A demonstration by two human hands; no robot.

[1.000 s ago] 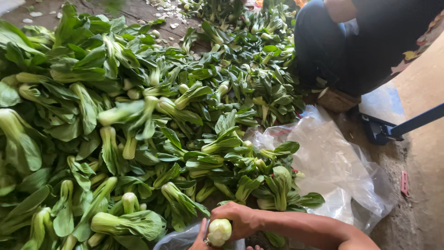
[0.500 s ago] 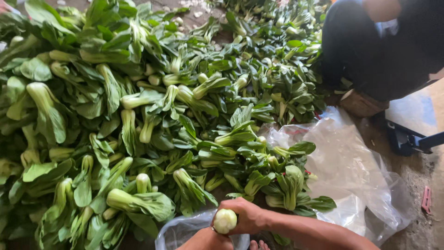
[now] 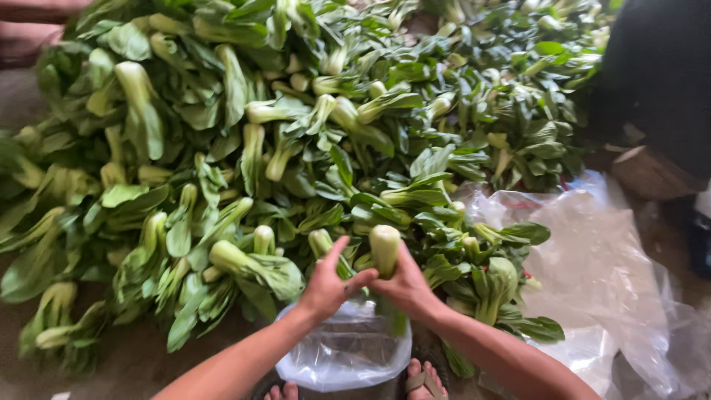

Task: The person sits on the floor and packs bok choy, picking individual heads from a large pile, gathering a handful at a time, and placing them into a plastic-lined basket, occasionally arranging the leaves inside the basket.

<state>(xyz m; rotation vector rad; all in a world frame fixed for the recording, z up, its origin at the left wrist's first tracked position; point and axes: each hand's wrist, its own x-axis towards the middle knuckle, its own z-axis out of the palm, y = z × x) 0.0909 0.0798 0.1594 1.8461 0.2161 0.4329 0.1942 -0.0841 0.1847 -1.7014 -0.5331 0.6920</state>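
My right hand [image 3: 406, 287] grips a bok choy [image 3: 384, 248] by its pale green stem, base pointing up, leaves hanging down into a clear plastic bag [image 3: 346, 352] between my feet. My left hand [image 3: 328, 284] sits just left of it with fingers spread, thumb touching the right hand, over the bag's mouth. A large heap of bok choy [image 3: 281, 141] covers the floor ahead of both hands.
A pile of crumpled clear plastic bags [image 3: 592, 259] lies on the floor to the right. Another person in dark clothes [image 3: 659, 81] crouches at the upper right. My toes in sandals [image 3: 422, 381] show at the bottom edge.
Both hands have come up into view with the bok choy, which now stands above the bag's mouth. The view has shifted left and closer to the heap.
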